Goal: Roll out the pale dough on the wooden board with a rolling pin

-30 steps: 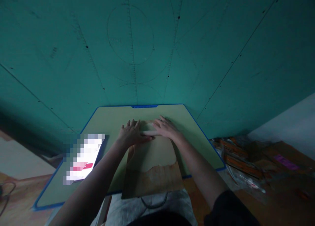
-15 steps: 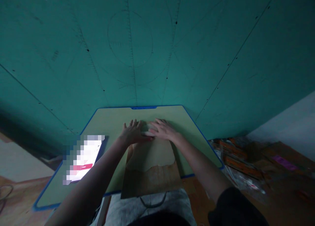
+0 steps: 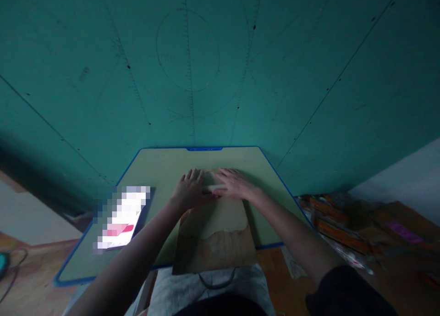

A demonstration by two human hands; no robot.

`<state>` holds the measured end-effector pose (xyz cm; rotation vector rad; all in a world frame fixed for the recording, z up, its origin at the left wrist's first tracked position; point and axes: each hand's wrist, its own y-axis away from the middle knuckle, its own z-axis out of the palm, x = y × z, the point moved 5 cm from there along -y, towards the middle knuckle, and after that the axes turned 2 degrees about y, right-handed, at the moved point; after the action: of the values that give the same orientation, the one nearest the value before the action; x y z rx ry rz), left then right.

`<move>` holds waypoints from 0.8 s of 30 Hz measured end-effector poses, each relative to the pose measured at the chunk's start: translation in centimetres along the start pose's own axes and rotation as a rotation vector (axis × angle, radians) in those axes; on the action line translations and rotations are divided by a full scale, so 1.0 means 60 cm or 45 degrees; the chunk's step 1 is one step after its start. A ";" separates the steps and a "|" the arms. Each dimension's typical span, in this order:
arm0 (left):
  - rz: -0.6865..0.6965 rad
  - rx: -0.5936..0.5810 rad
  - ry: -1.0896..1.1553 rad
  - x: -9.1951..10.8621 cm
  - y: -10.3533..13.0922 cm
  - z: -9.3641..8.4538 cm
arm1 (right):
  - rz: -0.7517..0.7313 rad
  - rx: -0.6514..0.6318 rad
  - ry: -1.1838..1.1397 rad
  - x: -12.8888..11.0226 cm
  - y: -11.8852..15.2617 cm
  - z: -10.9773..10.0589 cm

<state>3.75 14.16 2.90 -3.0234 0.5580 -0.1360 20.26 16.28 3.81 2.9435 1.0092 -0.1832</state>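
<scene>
A wooden board (image 3: 216, 253) lies on the pale table in front of me, its near end over the table's edge. On it is a thin, pale sheet (image 3: 220, 219) with a wavy near edge, which looks like rolled-out dough. Across the board's far part, a pale bar (image 3: 217, 187) shows between my hands; I cannot tell whether it is a rolling pin or a rolled-up edge. My left hand (image 3: 190, 190) rests palm down over its left end, fingers stretched forward. My right hand (image 3: 234, 184) lies over its right end, also with fingers outstretched.
A phone or tablet with a lit, blurred screen (image 3: 125, 215) lies on the left of the blue-edged table (image 3: 275, 224). Behind rises a green wall (image 3: 292, 68) with drawn lines. Cardboard boxes (image 3: 388, 219) and plastic wrapping are on the floor at right.
Both hands have come slightly towards me on the board. My left hand's fingers are closer together, and its thumb no longer stretches towards my right hand. The view has shifted slightly.
</scene>
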 end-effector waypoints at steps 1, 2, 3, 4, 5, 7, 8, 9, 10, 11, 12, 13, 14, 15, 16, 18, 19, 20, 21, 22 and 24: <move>-0.009 -0.001 0.003 -0.001 0.001 -0.001 | 0.007 0.007 0.003 -0.002 0.004 -0.001; -0.021 -0.003 0.006 -0.003 0.002 -0.003 | 0.014 0.011 0.004 -0.004 0.008 -0.001; -0.035 -0.008 0.007 -0.006 0.002 -0.005 | 0.020 0.015 0.002 -0.006 0.012 -0.002; -0.047 -0.014 0.008 -0.009 0.002 -0.007 | 0.023 0.021 -0.004 -0.008 0.017 -0.002; -0.058 -0.020 0.008 -0.011 0.002 -0.009 | 0.022 0.028 -0.009 -0.011 0.022 -0.003; -0.071 -0.030 0.006 -0.014 0.004 -0.011 | 0.011 0.048 -0.016 -0.018 0.032 -0.003; -0.073 -0.031 0.004 -0.013 0.007 -0.012 | 0.003 0.061 -0.014 -0.022 0.038 -0.004; -0.074 -0.025 0.000 -0.013 0.011 -0.012 | -0.006 0.074 -0.010 -0.027 0.044 -0.004; -0.075 -0.010 -0.006 -0.011 0.017 -0.011 | -0.015 0.087 -0.003 -0.032 0.050 -0.005; -0.074 0.010 -0.016 -0.009 0.024 -0.010 | -0.023 0.103 0.004 -0.038 0.058 -0.005; -0.068 0.035 -0.026 -0.007 0.032 -0.009 | -0.028 0.123 0.009 -0.043 0.065 -0.004; -0.058 0.064 -0.037 -0.004 0.041 -0.008 | -0.031 0.144 0.014 -0.049 0.073 -0.003; -0.042 0.094 -0.046 -0.002 0.051 -0.006 | -0.031 0.169 0.019 -0.055 0.081 -0.003; -0.020 0.121 -0.052 0.002 0.061 -0.004 | -0.034 0.195 0.022 -0.061 0.089 -0.001; 0.005 0.149 -0.058 0.005 0.071 -0.003 | -0.039 0.220 0.022 -0.066 0.097 0.000; 0.049 0.204 -0.066 0.013 0.091 -0.001 | -0.055 0.264 0.015 -0.076 0.112 0.003; 0.060 0.227 -0.073 0.017 0.101 -0.001 | -0.063 0.279 0.009 -0.081 0.120 0.004; 0.065 0.245 -0.079 0.021 0.112 -0.001 | -0.069 0.291 0.002 -0.085 0.127 0.006; 0.067 0.255 -0.085 0.025 0.122 -0.001 | -0.072 0.300 -0.007 -0.089 0.135 0.008; 0.066 0.259 -0.092 0.030 0.133 0.000 | -0.071 0.307 -0.018 -0.092 0.142 0.010; 0.069 0.265 -0.098 0.038 0.156 0.001 | -0.070 0.312 -0.048 -0.098 0.159 0.014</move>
<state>2.60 4.60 2.25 -2.7961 0.5797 -0.0700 21.40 5.12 3.53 3.1149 1.1404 -0.3889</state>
